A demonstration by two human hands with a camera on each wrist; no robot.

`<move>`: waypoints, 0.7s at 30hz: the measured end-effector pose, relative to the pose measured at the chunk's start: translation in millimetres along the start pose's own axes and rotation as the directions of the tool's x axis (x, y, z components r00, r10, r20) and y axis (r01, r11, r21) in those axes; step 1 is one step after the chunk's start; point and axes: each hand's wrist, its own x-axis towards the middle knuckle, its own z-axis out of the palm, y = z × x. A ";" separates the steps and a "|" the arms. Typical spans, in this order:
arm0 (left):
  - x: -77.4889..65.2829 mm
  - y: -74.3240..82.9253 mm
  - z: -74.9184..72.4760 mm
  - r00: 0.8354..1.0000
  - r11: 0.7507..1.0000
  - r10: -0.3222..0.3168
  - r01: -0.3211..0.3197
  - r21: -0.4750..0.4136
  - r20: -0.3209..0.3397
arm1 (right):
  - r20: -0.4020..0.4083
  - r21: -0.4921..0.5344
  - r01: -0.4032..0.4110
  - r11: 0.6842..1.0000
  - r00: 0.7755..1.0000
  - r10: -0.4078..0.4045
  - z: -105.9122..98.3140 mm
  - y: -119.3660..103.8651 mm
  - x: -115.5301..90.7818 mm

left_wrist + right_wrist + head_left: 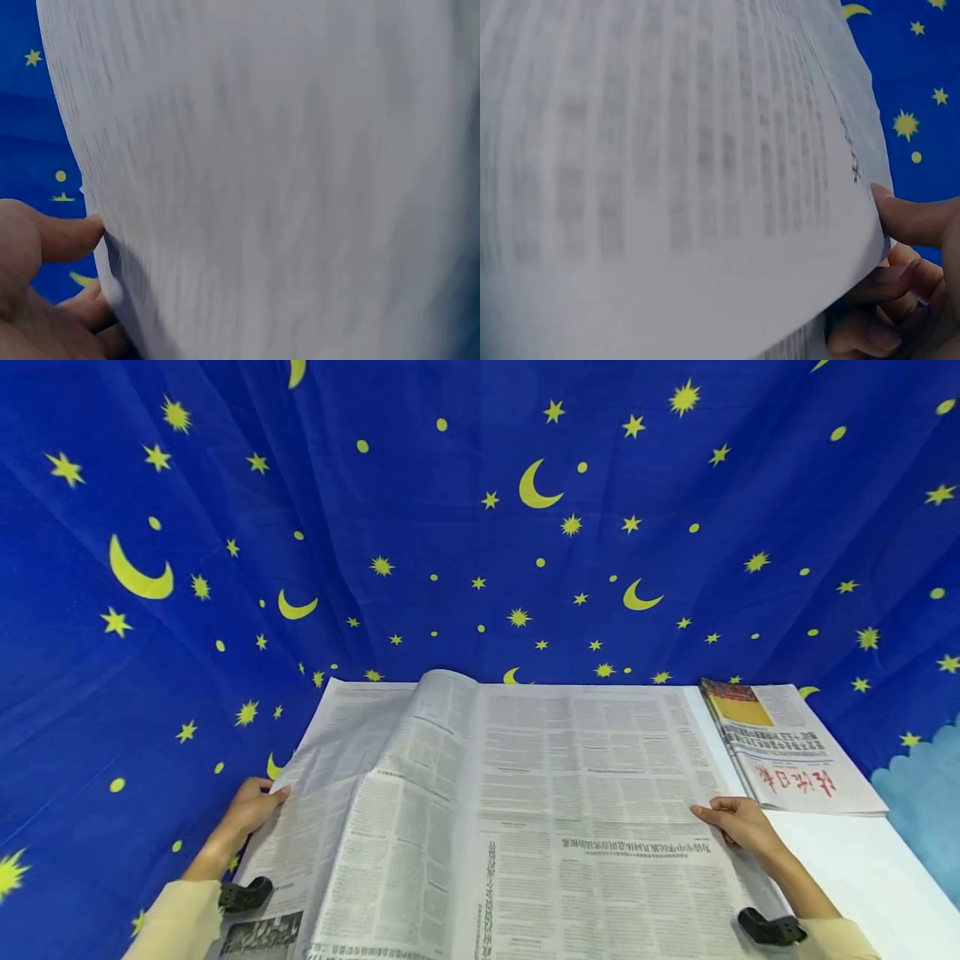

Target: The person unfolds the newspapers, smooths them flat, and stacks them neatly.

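Observation:
An open newspaper (585, 760) spreads wide in front of me in the head view, its printed columns facing up. One page rises in a curved fold (442, 735) left of the middle. My left hand (251, 810) pinches the paper's left edge; in the left wrist view its thumb (71, 238) lies at the edge, with the other fingers partly hidden by the sheet. At the opposite edge, my right hand (738, 827) grips the paper between thumb and curled fingers (885, 281). The sheet bends close to both wrist cameras, where its print is blurred.
A folded newspaper (795, 752) with red characters lies at the right on the white table (847, 868). Behind and to the left hangs a blue cloth (450, 527) with yellow moons and stars. Black wrist bands (772, 929) overlap the paper's lower sides.

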 end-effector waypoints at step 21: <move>7.7 -22.6 16.8 0.967 0.950 0.237 -0.211 0.230 -0.090 | -0.222 -0.274 0.049 0.961 0.968 -0.113 -21.5 13.7 0.0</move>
